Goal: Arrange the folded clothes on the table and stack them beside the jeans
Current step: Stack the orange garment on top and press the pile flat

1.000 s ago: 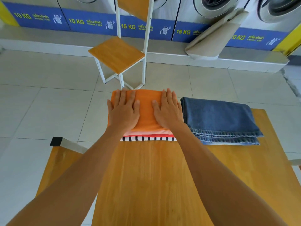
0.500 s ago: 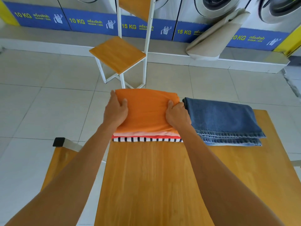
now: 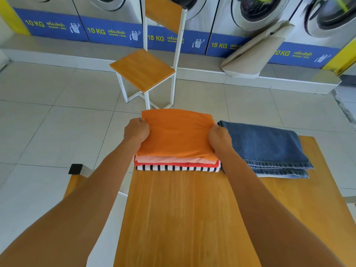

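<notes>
Stacking step: your left hand (image 3: 136,130) and right hand (image 3: 220,136) clench the orange garment (image 3: 178,135) atop the pile (jeans (image 3: 264,145) just beside); next, square its edges.

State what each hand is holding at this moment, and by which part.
Both hands grip the orange folded garment atop the stack: the left hand holds its left edge, the right hand its right edge, beside the jeans.

Wooden table (image 3: 183,218), folded clothes stack (image 3: 178,166) at far edge, jeans (image 3: 269,149) just beside
</notes>
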